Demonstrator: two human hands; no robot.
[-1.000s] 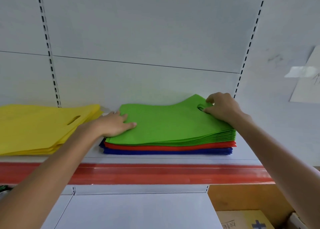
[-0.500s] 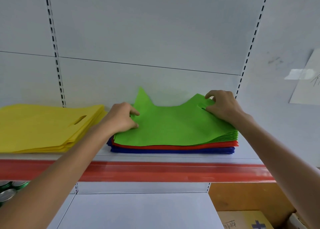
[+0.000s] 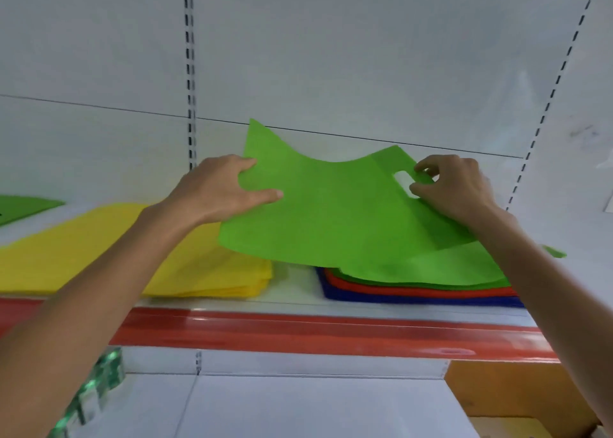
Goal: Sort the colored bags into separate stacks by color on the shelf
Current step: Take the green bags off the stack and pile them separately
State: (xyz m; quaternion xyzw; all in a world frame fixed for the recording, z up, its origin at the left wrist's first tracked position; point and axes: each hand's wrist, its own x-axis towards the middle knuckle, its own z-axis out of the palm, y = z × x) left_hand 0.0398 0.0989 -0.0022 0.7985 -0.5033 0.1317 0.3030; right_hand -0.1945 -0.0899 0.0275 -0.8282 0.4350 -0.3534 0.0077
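Observation:
A green bag (image 3: pixel 331 215) hangs lifted above the mixed stack (image 3: pixel 431 288) of green, red and blue bags on the shelf. My left hand (image 3: pixel 219 195) pinches its left edge, thumb on top. My right hand (image 3: pixel 454 188) pinches the bag at its handle cut-out. To the left lies a yellow stack (image 3: pixel 99 251). A corner of another green bag (image 3: pixel 23 205) shows at the far left edge.
The shelf (image 3: pixel 292 285) has a red front strip (image 3: pixel 298 334) and a white slotted back panel (image 3: pixel 331 56). Below are a lower white shelf (image 3: pixel 298 407), green cans (image 3: pixel 96 391) at the left and a brown box (image 3: pixel 504 391) at the right.
Both hands have raised the top green bag off the mixed stack and carried it up and leftward. The view has shifted, so the yellow stack sits closer to the middle.

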